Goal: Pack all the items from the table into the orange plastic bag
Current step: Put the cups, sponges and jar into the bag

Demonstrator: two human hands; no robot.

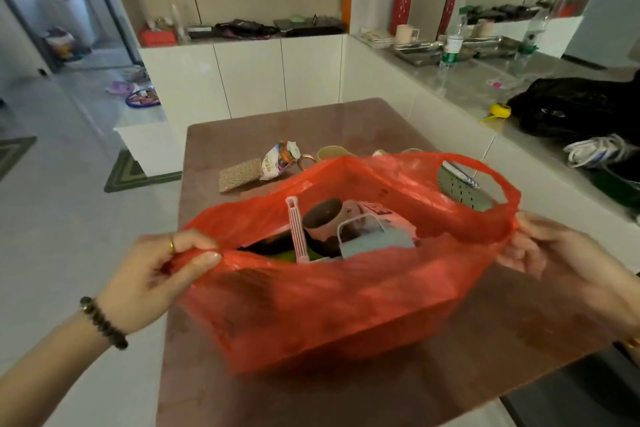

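The orange plastic bag (332,302) stands on the brown table (450,374), its mouth stretched wide. My left hand (156,274) pinches the bag's left rim. My right hand (568,253) grips the right handle side. Inside the bag lie a pink cup (322,218), a light blue mug (374,239), a white-pink stick-like tool (298,229) and a pink packet (384,215). Behind the bag on the table rest a brown sponge pad (239,175), a crumpled snack packet (280,158), a yellow-green cup (330,152) and a green perforated strainer (460,189) seen through the handle hole.
White low cabinets run behind and to the right of the table. The right counter (478,87) holds a black bag (575,107), a yellow tape measure (500,110), a water bottle (452,48) and metal trays. Green mats lie on the floor at left.
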